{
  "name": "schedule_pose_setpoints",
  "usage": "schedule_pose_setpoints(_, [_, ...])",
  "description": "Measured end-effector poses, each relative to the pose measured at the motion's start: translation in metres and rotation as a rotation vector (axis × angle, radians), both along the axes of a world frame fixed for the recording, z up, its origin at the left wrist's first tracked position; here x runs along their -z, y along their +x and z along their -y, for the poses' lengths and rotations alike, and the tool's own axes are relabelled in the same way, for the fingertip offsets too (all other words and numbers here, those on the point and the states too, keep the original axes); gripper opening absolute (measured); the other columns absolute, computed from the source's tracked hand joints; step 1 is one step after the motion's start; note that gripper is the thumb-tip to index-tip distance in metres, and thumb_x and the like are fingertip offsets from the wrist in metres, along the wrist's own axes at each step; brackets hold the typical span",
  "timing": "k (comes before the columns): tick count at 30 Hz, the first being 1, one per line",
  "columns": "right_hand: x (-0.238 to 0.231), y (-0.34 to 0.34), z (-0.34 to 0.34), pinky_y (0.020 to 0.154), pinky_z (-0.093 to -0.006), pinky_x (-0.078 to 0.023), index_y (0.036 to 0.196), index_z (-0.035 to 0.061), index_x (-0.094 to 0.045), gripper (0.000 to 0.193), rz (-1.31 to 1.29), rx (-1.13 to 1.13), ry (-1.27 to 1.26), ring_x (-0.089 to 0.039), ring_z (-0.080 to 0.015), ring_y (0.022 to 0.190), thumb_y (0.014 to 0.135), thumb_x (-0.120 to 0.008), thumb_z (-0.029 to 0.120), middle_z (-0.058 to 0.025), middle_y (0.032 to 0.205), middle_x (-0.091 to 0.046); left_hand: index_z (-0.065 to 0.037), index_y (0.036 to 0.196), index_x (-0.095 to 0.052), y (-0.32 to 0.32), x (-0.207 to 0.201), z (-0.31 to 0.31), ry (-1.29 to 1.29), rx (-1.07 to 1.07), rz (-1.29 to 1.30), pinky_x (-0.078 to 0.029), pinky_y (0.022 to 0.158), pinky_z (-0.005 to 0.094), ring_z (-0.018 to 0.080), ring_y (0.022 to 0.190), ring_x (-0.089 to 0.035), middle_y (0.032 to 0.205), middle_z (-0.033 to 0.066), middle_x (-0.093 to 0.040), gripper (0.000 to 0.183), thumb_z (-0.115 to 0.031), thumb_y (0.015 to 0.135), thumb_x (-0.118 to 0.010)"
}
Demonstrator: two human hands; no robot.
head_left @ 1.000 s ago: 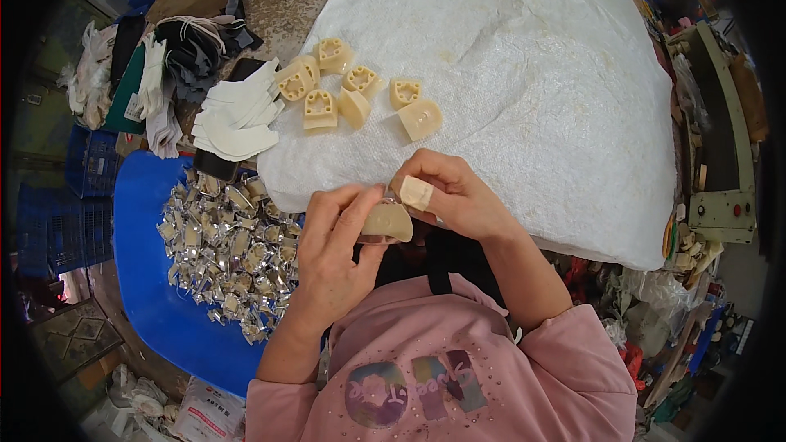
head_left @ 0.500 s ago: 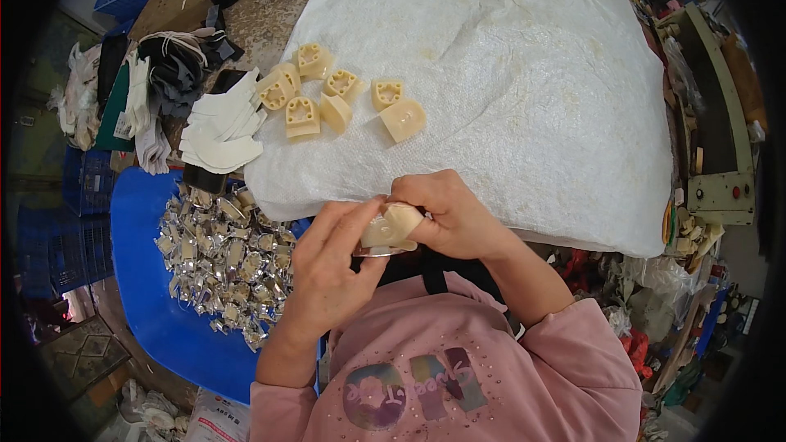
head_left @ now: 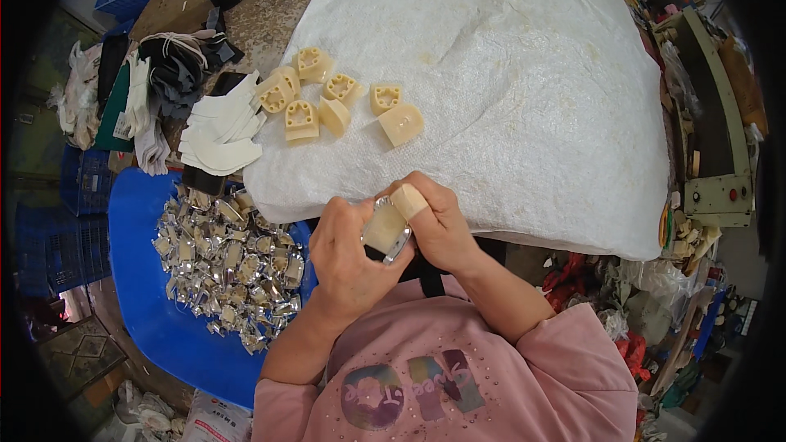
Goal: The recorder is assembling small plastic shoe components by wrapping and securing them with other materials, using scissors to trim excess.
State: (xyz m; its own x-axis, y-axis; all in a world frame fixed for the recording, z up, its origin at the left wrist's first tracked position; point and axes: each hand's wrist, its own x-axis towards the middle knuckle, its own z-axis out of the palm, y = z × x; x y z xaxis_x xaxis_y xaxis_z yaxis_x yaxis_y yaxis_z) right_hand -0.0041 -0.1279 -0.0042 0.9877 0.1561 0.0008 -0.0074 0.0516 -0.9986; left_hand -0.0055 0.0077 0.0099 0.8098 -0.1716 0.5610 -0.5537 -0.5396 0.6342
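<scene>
Between my hands is a cream shoe-heel block with a shiny silver rim [head_left: 385, 227], its cream face turned up. My left hand [head_left: 342, 258] grips it from the left, fingers curled around the far side and thumb along the near edge. My right hand [head_left: 440, 225] holds its right side; the right thumb has a pale beige wrap [head_left: 409, 200] and presses by the rim. Ahead, on a white woven sack [head_left: 524, 115], lie several cream plastic heel blocks [head_left: 302, 121], some showing hollow undersides with holes. One block [head_left: 401, 124] lies smooth side up.
At the left a blue tub [head_left: 135, 278] holds many silver-rimmed cream pieces [head_left: 233, 262]. White cut sheets [head_left: 219, 133] lie over a dark phone-like slab [head_left: 203, 181] beside the sack. Grey and white gloves [head_left: 172, 74] hang behind. A metal control box [head_left: 719, 200] stands at the right.
The heel block has been turned so its cream face and silver rim face up. My right hand has shifted slightly left, its wrapped thumb now upright by the rim.
</scene>
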Motion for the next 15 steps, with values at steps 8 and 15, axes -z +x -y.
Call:
schedule_pose_setpoints(8, [0.0, -0.001, -0.011, 0.074, -0.0293, -0.048, 0.102, -0.0013, -0.056, 0.021, -0.337, 0.019, 0.618, -0.06, -0.0152, 0.084, 0.093, -0.042, 0.011, -0.0088, 0.091, -0.063, 0.001, 0.089, -0.05, 0.0, 0.008, 0.0, -0.051, -0.151, -0.008, -0.041, 0.048, 0.0354, 0.0272, 0.056, -0.051, 0.072, 0.0121, -0.047, 0.047, -0.005, 0.054, -0.08])
schedule_pose_setpoints(15, [-0.008, -0.004, -0.018, 0.069, -0.0342, -0.049, 0.106, -0.001, -0.056, 0.021, 0.12, 0.053, -0.304, -0.063, -0.0278, 0.078, 0.089, -0.048, 0.008, -0.0166, 0.086, -0.062, 0.004, 0.095, -0.052, 0.0, 0.013, -0.007, 0.042, -0.185, 0.146, -0.041, 0.047, 0.0366, 0.0281, 0.057, -0.05, 0.072, 0.0132, -0.047, 0.049, -0.006, 0.056, -0.08])
